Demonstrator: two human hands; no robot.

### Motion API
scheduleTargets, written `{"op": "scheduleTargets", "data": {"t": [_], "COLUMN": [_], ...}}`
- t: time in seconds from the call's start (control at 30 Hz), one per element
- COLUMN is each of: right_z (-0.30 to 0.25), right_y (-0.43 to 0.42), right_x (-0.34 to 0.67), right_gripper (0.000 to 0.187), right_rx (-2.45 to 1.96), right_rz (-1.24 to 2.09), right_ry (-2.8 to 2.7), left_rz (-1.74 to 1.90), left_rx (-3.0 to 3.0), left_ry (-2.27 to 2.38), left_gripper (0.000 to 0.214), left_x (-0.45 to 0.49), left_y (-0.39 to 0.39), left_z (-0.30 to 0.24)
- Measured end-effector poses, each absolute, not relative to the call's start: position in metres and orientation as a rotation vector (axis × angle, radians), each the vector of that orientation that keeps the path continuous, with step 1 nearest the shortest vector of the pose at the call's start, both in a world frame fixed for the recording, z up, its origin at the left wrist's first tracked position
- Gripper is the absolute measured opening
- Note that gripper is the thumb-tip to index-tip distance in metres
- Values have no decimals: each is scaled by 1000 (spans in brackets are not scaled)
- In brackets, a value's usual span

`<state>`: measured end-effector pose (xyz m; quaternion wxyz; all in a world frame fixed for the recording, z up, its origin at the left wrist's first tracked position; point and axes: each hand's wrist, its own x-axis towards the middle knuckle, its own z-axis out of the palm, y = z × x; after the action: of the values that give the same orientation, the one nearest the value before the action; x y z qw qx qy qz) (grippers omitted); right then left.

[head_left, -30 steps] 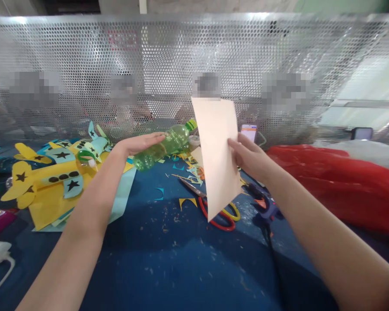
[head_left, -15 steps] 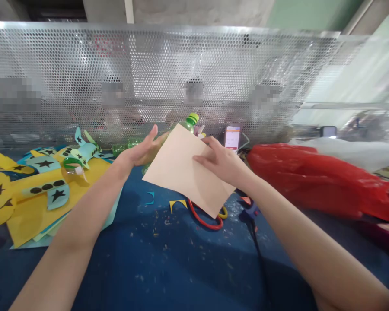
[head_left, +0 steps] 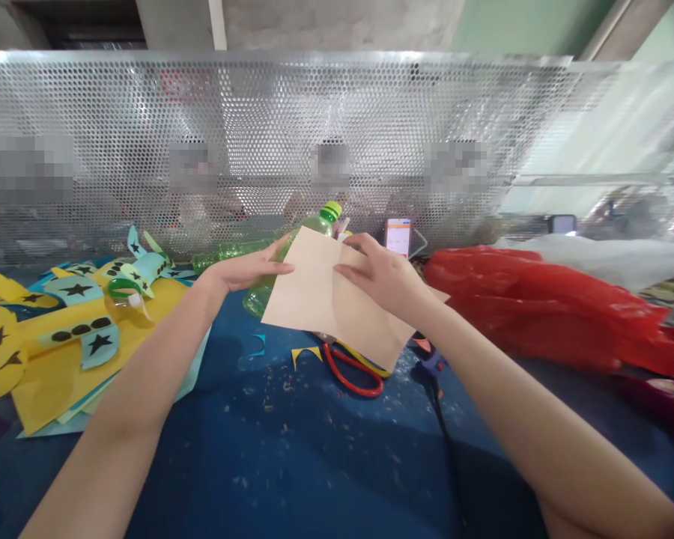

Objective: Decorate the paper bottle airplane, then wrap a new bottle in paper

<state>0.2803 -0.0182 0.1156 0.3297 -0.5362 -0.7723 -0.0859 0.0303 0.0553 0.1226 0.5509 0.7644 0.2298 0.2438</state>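
A sheet of pale peach paper (head_left: 308,292) is held up above the table between my two hands. My left hand (head_left: 258,266) pinches its left edge, thumb in front and fingers behind. Closed on the upper right part of the sheet is my right hand (head_left: 379,273), with the paper bending under it. Behind the paper, a green plastic bottle (head_left: 317,221) with a lime cap is partly covered. Scissors with a red handle (head_left: 353,382) lie below the sheet, their upper part hidden by it.
Paper airplanes (head_left: 84,322) with black stars lie on yellow paper (head_left: 39,397) at left. A red plastic bag (head_left: 517,299) fills the right. Paper scraps (head_left: 306,352) dot the blue table (head_left: 258,464). A phone (head_left: 398,236) stands before a perforated metal screen (head_left: 281,112), people behind it.
My left hand has closed on the paper's left edge; before, it was spread beside it. The sheet has shifted slightly right and turned, showing more of the bottle.
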Motion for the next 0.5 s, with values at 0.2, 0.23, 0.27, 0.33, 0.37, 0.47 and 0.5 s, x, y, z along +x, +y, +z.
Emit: {"op": "scheduleTargets", "data": {"t": [0.2,0.23,0.27,0.33,0.37,0.47,0.5], "right_z": [114,114,115,117,117,116,114], "right_y": [-19,-21,-23,-29,-32,-42,-45], "right_x": [275,273,271,265,261,250,247], "right_gripper": [40,38,33,20,16,21,26], "right_rx": [-1229,-1197,-1156,-1065,-1025,-974,-983], "right_rz": [-663,-703,-716,-663,-612,-435,-386], "right_ry": [-1767,-1720,-1698,-1717,-1743,-1797,-1796], "left_rz": [676,706,731,766,779,825,860], "left_rx": [1724,1704,1683,1657,1659,1729,1773], "left_ry": [512,497,483,468,462,414,397], "left_gripper": [87,85,84,84,85,80,77], "left_x": [35,37,38,42,44,53,57], "left_y": [57,56,55,52,50,39,34], "left_z": [120,120,121,122,123,126,127]}}
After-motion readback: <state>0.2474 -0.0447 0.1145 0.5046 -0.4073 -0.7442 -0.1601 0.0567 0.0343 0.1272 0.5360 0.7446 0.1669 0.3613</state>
